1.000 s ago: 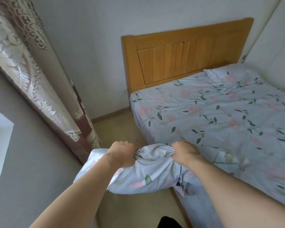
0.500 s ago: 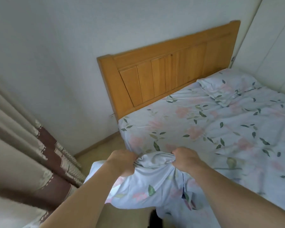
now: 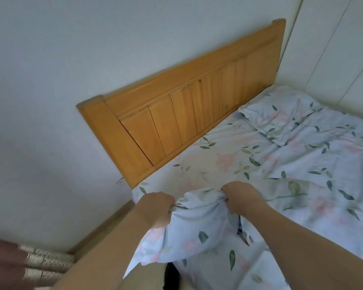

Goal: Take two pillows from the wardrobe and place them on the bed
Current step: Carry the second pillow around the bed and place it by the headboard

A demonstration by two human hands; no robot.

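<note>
I hold a floral pillow [image 3: 195, 231] by its bunched top edge over the near left corner of the bed [image 3: 235, 164]. My left hand [image 3: 156, 208] grips its left part and my right hand [image 3: 241, 196] grips its right part. The pillow hangs down in front of me, partly over the mattress edge. A second pillow [image 3: 281, 116] with the same flower and leaf print lies flat at the head of the bed on the far right, next to the headboard.
A wooden headboard [image 3: 187, 114] stands against the white wall. White panels [image 3: 342, 49] border the bed on the right. A patterned curtain [image 3: 29, 262] hangs at the lower left, with a narrow strip of floor [image 3: 105, 229] between wall and bed.
The view has swung right and closer to the bed. Both hands have carried the pillow from beside the bed to over its near left corner.
</note>
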